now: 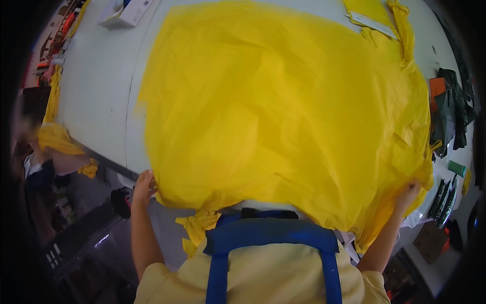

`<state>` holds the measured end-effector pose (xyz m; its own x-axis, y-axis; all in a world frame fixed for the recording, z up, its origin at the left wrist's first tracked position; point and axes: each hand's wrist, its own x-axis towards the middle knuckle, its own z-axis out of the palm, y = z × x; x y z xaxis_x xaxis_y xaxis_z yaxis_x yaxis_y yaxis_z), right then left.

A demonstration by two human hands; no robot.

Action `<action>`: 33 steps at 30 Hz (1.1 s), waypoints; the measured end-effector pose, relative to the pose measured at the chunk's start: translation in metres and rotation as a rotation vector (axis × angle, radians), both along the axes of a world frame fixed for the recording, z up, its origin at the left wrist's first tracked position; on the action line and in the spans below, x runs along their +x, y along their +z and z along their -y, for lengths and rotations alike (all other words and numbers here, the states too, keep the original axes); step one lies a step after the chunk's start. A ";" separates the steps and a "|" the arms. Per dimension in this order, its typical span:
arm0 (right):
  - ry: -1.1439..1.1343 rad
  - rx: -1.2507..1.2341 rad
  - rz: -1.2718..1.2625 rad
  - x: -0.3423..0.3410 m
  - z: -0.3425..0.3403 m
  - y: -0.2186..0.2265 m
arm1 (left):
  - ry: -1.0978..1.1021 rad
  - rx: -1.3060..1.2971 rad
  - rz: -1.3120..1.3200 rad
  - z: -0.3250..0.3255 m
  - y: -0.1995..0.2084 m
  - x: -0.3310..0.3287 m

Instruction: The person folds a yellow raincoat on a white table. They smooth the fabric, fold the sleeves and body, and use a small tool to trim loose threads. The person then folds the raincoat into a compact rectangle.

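A large yellow sheet of thin, wrinkled material is spread over the table, its near edge sagging in front of my body. At its near left corner, my left hand has its fingers closed on the edge. Over on the right, my right hand grips the bunched near right part, where folds hang down past the table edge. The right fingertips are partly lost among the folds. Below the near edge, a crumpled yellow piece hangs near my waist.
The white table shows on the left. A white box stands far left; yellow folded material with a white card lies far right. Dark green cloth, an orange piece and a green spool lie right. Another person's arm is at left.
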<state>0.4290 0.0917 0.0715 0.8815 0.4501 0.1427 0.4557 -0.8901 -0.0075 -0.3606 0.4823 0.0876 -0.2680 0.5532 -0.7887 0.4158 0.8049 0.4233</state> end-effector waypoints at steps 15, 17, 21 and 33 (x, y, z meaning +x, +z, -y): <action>-0.592 0.336 -0.654 0.023 0.083 0.018 | -0.080 -0.009 -0.035 0.072 -0.056 -0.078; -0.754 0.370 -0.796 0.014 0.101 0.021 | -0.019 -0.022 0.135 0.069 -0.027 -0.059; -0.437 0.959 -0.840 0.009 0.112 0.021 | -0.275 0.243 -0.230 0.044 -0.026 -0.110; -0.302 0.316 -0.425 0.127 0.207 0.046 | -0.247 0.897 -0.358 -0.080 0.128 -0.169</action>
<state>0.5564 -0.1149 0.1177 0.9727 0.1643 -0.1640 0.0824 -0.9047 -0.4181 -0.5292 0.5619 0.2158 -0.2053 0.9773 0.0531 0.7504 0.1223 0.6496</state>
